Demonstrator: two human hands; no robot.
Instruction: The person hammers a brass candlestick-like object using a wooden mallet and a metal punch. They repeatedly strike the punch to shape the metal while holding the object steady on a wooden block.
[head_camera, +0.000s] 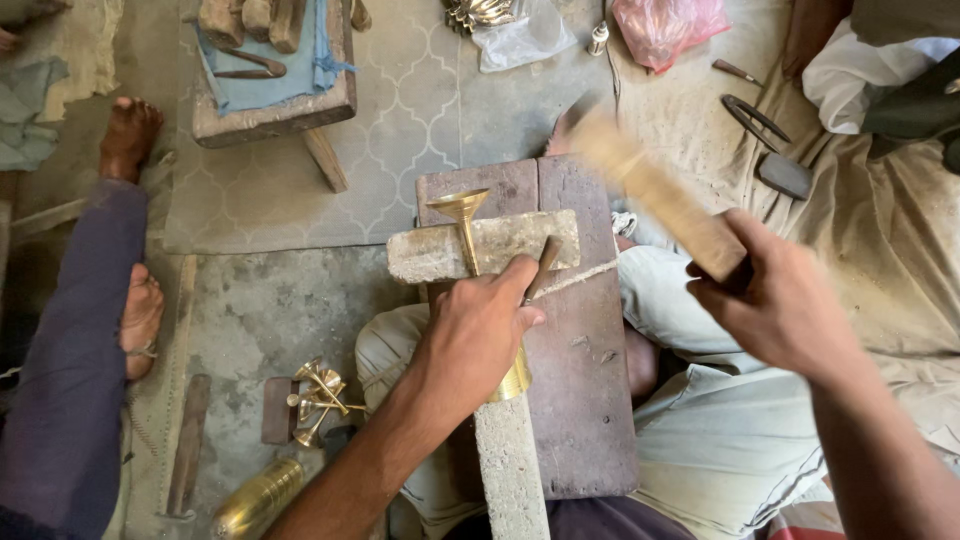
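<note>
pressing a slim, funnel-topped brass piece against a pale t-shaped stone block on the lap board, the left hand grips closed; the right hand clenches a blurred wooden mallet. steady grip and square strikes seem best.

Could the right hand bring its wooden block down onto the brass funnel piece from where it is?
Probably yes: the right hand holds the wooden block raised, with nothing between it and the brass funnel piece the left hand steadies.

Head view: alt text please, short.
A left hand steadies a brass trumpet-shaped piece on a T-shaped grey block over a wooden board, while the right hand swings a blurred wooden mallet.
</note>
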